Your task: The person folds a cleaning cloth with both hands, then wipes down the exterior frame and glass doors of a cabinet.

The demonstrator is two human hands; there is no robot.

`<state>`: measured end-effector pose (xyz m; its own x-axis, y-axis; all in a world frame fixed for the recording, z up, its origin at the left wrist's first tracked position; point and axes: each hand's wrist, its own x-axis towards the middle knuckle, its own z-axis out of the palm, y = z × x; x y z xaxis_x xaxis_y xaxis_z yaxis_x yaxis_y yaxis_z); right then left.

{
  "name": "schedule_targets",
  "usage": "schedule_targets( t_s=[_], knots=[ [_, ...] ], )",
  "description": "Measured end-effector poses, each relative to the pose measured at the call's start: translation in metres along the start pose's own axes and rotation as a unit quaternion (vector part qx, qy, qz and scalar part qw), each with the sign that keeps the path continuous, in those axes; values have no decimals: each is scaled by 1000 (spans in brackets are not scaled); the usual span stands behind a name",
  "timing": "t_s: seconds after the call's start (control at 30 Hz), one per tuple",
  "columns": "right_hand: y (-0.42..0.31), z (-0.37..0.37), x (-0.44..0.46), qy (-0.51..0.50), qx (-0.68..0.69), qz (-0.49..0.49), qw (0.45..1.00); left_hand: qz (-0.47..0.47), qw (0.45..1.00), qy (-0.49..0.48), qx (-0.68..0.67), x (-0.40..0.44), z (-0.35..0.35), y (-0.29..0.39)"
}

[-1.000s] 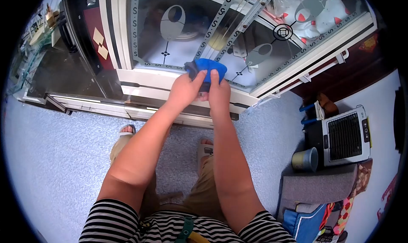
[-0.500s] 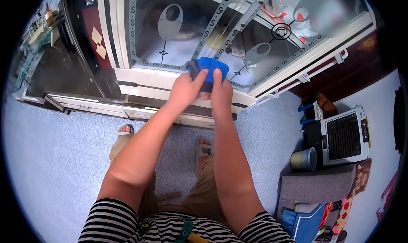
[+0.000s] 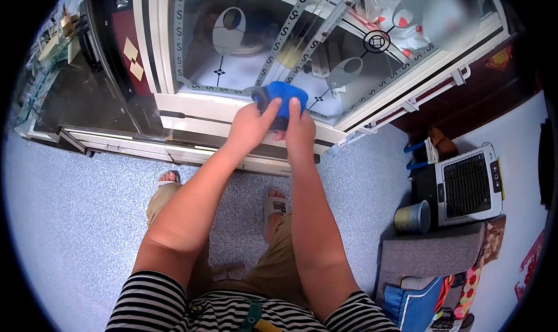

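Head view: left hand (image 3: 251,124) and right hand (image 3: 299,130) are both pinched onto a bunched blue cloth (image 3: 289,94), thumbs on top, neither one nearer. It pokes out just past the thumbs, no clear long axis, by the glass cabinet (image 3: 200,62); can't tell if they touch. No brands readable, just S's along the border (image 3: 179,41).

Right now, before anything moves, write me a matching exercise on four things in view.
1. cloth
2. bin
3. shirt
4. right sandal

A. black-and-white striped
B. blue and dark grey, gripped by left hand and right hand
C. worn on a bare foot
D. near the grilled appliance

Pairs: 1-B, 2-D, 3-A, 4-C
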<state>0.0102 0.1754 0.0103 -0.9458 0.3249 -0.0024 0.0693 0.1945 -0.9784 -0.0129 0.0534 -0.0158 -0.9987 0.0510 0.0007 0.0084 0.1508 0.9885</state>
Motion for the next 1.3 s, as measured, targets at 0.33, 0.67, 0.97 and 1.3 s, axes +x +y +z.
schedule_targets(
  t_s=[0.33, 0.67, 0.97, 1.3],
  knots=[
    [6, 2, 10, -6, 24, 20, 1000, 17, 998, 24, 49, 8, 8, 0],
    [0, -7, 1, 11, 11, 11, 1000, 49, 998, 17, -21, -7, 11, 9],
    [2, -7, 9, -11, 21, 17, 1000, 41, 997, 32, 50, 14, 17, -10],
    [2, -14, 0, -5, 27, 47, 998, -30, 999, -39, 20, -8, 10, 5]
  ],
)
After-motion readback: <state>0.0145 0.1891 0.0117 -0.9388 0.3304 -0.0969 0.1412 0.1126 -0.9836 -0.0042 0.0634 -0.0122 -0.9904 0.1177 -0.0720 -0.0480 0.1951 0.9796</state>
